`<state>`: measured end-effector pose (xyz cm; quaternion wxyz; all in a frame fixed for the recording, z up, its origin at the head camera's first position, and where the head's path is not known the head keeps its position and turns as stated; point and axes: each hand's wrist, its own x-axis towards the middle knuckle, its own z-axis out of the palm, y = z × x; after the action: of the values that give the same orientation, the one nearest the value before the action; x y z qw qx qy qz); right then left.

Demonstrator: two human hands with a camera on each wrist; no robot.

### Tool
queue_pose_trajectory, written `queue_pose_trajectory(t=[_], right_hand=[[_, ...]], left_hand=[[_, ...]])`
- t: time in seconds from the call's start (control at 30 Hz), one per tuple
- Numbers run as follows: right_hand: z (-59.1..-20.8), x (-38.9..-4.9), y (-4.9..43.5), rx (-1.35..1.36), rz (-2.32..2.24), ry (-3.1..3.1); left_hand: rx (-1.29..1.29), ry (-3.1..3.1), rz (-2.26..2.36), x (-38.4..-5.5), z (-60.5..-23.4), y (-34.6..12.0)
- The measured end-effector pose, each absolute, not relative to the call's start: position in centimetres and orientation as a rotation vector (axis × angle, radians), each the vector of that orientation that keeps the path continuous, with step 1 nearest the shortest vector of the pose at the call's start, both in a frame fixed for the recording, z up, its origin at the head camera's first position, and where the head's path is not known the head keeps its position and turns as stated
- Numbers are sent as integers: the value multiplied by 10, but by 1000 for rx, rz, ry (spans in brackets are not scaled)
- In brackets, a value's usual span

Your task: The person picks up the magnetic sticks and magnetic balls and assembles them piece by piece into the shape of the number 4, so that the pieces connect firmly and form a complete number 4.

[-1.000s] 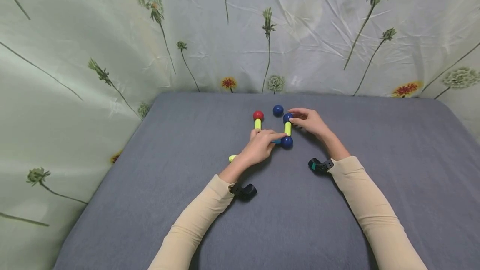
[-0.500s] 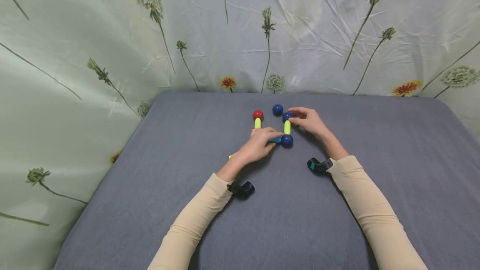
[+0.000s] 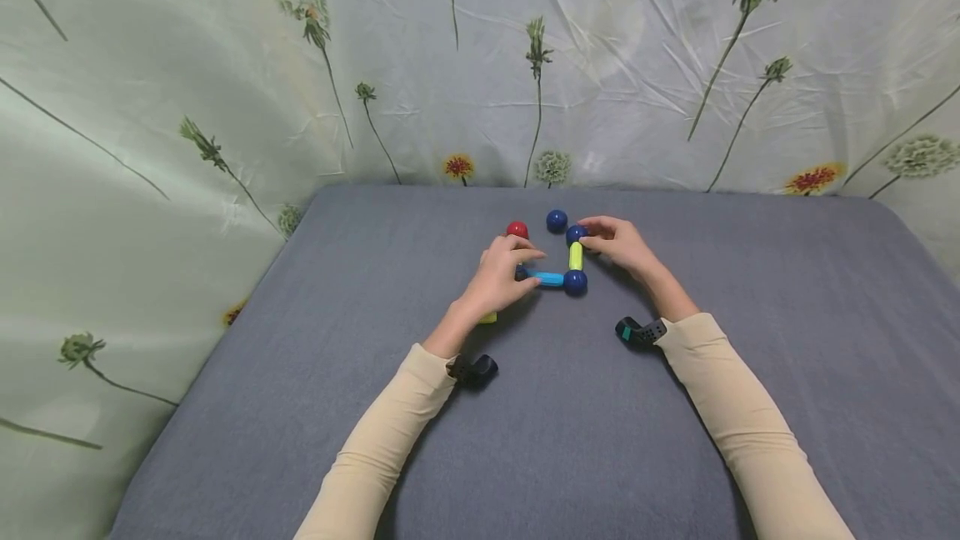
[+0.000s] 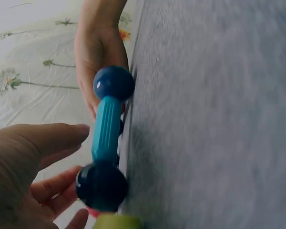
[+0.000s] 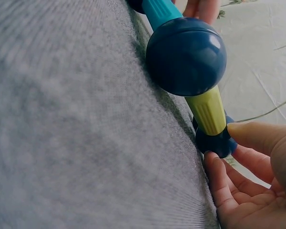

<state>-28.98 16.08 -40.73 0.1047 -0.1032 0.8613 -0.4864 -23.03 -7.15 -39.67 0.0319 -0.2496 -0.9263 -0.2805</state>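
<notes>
The blue rod lies on the grey cloth, its ends meeting the left ball and the corner ball. From the corner ball, a yellow-green rod runs away from the person to the far ball. The right hand pinches the far ball between thumb and fingers; a light, steady pinch should serve best, since sideways force could swing the rod about the corner ball. The left hand has thumb and fingers spread around the left ball, gripping nothing; whether a fingertip touches it cannot be told. Adjust the left ball with small movements, avoiding the red ball just beyond the fingers. Allow clearance for the spare blue ball just beside the far ball, and the yellow-green piece partly hidden beneath the left hand.
</notes>
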Motion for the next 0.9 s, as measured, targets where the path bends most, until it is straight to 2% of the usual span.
queue_pose_trajectory(t=[0.2,0.9], right_hand=[[-407,-289,161,-307,-1462,2512],[-408,-289,160,-303,-1451,2548]], left_hand=[[-663,-2933,-835,-233,-395,-79],[-757,-2964,-985,-242,-399,-91]])
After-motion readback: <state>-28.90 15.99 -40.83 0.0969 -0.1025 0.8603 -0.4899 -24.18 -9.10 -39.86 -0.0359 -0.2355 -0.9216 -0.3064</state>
